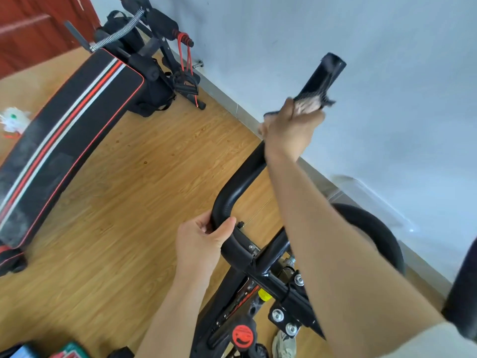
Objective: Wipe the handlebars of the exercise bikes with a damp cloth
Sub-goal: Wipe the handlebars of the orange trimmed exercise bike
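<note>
The black handlebar [238,182] of an exercise bike curves up from the stem toward the wall and ends in a raised grip [325,74]. My right hand [290,130] is wrapped around that raised grip, with a dark cloth [313,105] pressed between palm and bar; only the cloth's edges show and it is blurred. Lower down, my left hand [204,241] grips the bend of the bar near the stem clamp [260,264]. Part of the bar is hidden behind my right forearm.
A black sit-up bench [64,135] with red and white stripes lies on the wooden floor [144,202] at left, with red resistance bands [187,63] at its far end. A pale wall [387,86] runs close on the right. A red knob [242,335] sits low on the bike frame.
</note>
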